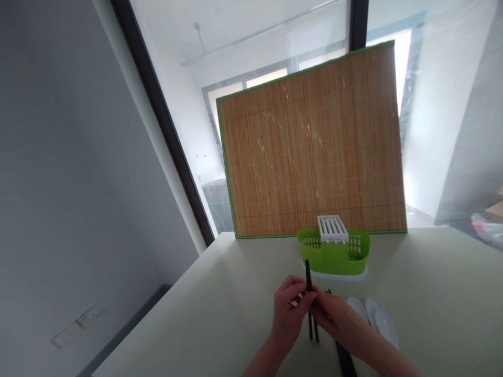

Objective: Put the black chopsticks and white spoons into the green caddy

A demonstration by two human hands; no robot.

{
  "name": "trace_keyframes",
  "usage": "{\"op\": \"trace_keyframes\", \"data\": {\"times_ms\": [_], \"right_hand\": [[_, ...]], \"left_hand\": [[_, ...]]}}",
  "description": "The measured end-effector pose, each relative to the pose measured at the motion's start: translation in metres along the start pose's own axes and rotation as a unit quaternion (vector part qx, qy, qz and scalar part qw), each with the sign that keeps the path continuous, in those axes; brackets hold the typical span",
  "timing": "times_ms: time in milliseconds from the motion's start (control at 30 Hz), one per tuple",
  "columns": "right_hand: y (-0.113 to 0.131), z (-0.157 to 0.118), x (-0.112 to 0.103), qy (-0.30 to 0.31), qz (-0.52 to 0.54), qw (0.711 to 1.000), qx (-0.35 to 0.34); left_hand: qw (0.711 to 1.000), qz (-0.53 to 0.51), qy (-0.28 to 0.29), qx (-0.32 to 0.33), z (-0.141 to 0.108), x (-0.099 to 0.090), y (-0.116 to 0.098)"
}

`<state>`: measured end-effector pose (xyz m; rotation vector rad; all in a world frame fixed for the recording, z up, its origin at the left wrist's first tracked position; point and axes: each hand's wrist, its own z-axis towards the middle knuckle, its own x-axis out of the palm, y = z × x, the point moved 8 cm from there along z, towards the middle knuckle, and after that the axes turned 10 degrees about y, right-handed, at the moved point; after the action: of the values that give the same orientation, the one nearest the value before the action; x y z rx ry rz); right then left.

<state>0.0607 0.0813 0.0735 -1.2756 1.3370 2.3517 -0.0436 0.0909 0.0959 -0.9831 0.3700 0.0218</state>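
We're gripping slim black chopsticks (pixel 308 275) in the fingers of both our left hand (pixel 288 309) and right hand (pixel 330 311), holding them above the pale worktop (pixel 204 319), in front of the lime-green plastic caddy (pixel 334 257). White spoons (pixel 385 324) are lying beside our right hand.

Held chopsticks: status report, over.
Left hand, right hand: both gripping black chopsticks. Green basket: upright, just beyond. White spoons: off right, not in the way.
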Motion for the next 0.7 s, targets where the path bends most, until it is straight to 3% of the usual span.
{"op": "trace_keyframes", "data": {"times_ms": [200,400,533,700], "right_hand": [[-0.006,-0.005,0.012,-0.003,0.028,1.000,0.004],[0.004,-0.004,0.020,0.012,0.082,0.997,-0.010],[0.012,-0.005,0.017,0.012,0.091,0.995,-0.042],[0.013,-0.007,0.023,0.040,0.008,0.999,-0.030]], "left_hand": [[0.999,-0.004,0.036,0.006,-0.005,0.005,0.000],[0.999,-0.033,0.001,-0.020,-0.013,-0.005,0.008],[0.999,-0.014,0.031,-0.016,-0.011,-0.006,-0.004],[0.995,0.051,0.082,-0.029,-0.011,-0.011,-0.022]]}}
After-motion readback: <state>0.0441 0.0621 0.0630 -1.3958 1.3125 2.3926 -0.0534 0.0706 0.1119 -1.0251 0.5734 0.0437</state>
